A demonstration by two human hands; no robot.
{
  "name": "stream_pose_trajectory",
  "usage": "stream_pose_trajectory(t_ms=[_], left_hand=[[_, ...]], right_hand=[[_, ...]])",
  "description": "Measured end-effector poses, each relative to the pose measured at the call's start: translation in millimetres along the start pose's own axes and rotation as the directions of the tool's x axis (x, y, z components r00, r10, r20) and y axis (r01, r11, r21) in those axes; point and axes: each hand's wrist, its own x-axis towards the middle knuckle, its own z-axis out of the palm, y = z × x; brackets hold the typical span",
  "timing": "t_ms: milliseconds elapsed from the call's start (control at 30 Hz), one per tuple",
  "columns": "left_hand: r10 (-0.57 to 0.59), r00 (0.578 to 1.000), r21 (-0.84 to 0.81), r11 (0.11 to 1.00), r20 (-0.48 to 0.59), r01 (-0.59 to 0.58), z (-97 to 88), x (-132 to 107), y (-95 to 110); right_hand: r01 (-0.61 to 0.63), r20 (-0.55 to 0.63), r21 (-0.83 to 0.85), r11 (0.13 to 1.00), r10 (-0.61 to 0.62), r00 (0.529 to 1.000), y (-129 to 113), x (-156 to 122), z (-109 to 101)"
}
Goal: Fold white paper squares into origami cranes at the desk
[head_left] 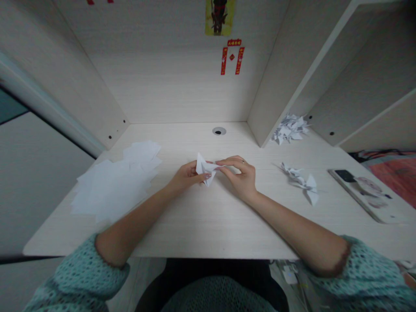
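A white folded paper crane [203,166] is held between my two hands above the middle of the desk. My left hand [187,175] is closed round its left side, thumb on the front and fingers behind. On the other side, my right hand [239,174] pinches a narrow pointed end of the paper between thumb and fingertips. Two broad flaps stand out from the folded body, one up and one down. Part of the paper is hidden behind my fingers.
Loose white paper sheets [113,186] lie spread at the left. Several folded paper pieces [300,180] lie to the right, with a larger heap [290,128] behind the upright panel [276,73]. A phone [365,195] rests at far right. A cable hole [219,131] sits at the back.
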Motion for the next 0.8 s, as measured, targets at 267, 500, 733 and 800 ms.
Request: stream_pose_trajectory(t_ms=[267, 500, 733, 800], left_hand=[[-0.008, 1.000, 0.020, 1.000, 0.012, 0.007, -7.8, -0.5, 7.0], [0.002, 1.000, 0.030, 1.000, -0.021, -0.002, -6.5, -1.2, 9.2], [-0.010, 0.999, 0.078, 0.997, -0.042, 0.013, -11.0, 0.3, 11.0], [-0.011, 1.000, 0.085, 0.996, -0.025, 0.013, -14.3, 1.3, 10.8]], right_hand=[[-0.125, -0.007, 0.092, 0.988, 0.126, 0.992, -2.3, -1.2, 1.0], [-0.072, 0.041, 0.084, 0.994, 0.069, 0.997, -0.2, 1.6, -1.3], [-0.005, 0.052, 0.037, 0.999, 0.003, 0.999, 7.0, 3.2, -2.4], [0.008, 0.068, 0.050, 0.999, -0.011, 0.998, 8.7, 3.1, -2.5]])
